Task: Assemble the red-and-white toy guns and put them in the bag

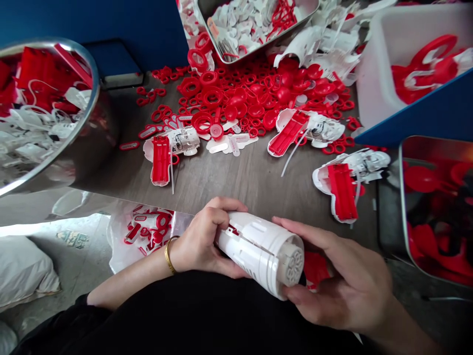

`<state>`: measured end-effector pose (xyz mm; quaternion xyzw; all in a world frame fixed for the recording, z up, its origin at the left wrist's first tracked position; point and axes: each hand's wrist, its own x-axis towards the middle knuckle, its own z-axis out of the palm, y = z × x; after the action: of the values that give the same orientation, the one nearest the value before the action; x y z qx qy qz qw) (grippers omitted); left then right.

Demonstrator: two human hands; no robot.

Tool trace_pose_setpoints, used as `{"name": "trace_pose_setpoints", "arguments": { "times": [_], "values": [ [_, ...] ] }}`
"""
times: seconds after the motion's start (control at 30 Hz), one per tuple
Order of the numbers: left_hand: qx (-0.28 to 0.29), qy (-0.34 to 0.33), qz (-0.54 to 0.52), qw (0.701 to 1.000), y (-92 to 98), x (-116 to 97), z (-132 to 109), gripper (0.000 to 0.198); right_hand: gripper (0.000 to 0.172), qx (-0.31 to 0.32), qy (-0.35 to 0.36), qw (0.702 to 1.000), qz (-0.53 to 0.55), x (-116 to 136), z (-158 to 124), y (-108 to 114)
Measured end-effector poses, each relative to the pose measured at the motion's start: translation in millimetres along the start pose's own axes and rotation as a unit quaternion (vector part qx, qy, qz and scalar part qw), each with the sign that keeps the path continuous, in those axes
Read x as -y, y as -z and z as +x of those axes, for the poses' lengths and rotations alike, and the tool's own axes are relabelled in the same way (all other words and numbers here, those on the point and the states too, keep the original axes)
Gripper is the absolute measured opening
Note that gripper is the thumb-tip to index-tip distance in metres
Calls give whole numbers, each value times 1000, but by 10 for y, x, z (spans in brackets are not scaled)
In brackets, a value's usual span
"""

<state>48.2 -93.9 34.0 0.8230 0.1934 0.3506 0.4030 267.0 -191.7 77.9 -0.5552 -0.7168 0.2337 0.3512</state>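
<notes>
"When we check the hands, what do we record?"

"We record both occupied. Our left hand [209, 239] is wrapped around one end of a white plastic cylindrical housing [253, 244]; our right hand [351, 278] spans the other end, fingers above and thumb below, beside its round patterned cap [293, 265]."

"Where do we place the housing?"

"Between our two hands, tilted, at the near edge of the wood-grain table [236, 180]. We observe an open seam along its side."

"What do we note beyond?"

"Three opened white casings [186, 140] with red trays [161, 160], heaped red rings and cups [240, 108] behind, a metal bowl [95, 79] left, a translucent bin [373, 69] right."
</notes>
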Motion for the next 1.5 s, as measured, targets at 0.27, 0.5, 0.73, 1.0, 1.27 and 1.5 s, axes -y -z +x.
{"name": "trace_pose_setpoints", "arguments": {
  "times": [0.27,0.5,0.73,1.0,1.27,1.5],
  "values": [
    [16,44,-39,998,15,-19,32,64,53,-66,21,997,-15,-31,-29,-78],
    [24,68,-15,997,-11,-31,75,65,69,-27,-48,996,69,-85,-15,-93],
    [111,134,48,984,131,-84,178,79,54,-67,-123,970,201,-212,82,-163],
    [-17,203,-157,966,162,56,0,70,77,48,-158,933,319,-364,108,-216],
    [-112,214,-380,893,-45,196,-202,61,50,86,-130,964,216,-189,88,-243],
    [-52,245,-289,924,91,233,-56,63,48,171,-177,932,267,-320,68,-270]
  ]
}}
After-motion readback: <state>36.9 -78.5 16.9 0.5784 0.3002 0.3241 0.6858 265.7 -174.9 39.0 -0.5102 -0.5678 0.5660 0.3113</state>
